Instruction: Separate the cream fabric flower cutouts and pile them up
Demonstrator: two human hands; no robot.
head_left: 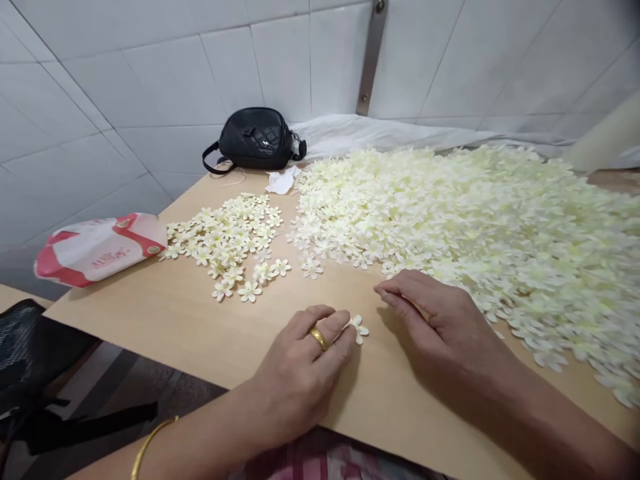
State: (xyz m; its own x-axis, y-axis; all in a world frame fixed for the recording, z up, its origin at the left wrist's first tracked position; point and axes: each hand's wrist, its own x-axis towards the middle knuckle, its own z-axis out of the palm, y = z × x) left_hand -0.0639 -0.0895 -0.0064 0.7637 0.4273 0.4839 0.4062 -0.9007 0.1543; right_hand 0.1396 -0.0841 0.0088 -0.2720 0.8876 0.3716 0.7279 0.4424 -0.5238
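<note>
My left hand (316,357), with a gold ring on one finger, is low over the table and pinches the edge of a small white artificial flower (359,329). The flower's petals stick out past the fingertips, facing up. Just to the right, my right hand (440,320) is closed, thumb and forefinger pressed together; whatever lies between the tips is too small to make out. Beyond it spreads a large heap of pale yellow-white flowers (440,207). A smaller batch of flowers (225,233) with yellow centres lies to the left, some of them loose near my left hand.
On the wooden table (175,313) stand a black handbag (256,139) by the tiled wall and a red and white bag (103,247) at the left edge. A crumpled white tissue (283,181) lies near the handbag. White cloth (340,133) runs behind the heap.
</note>
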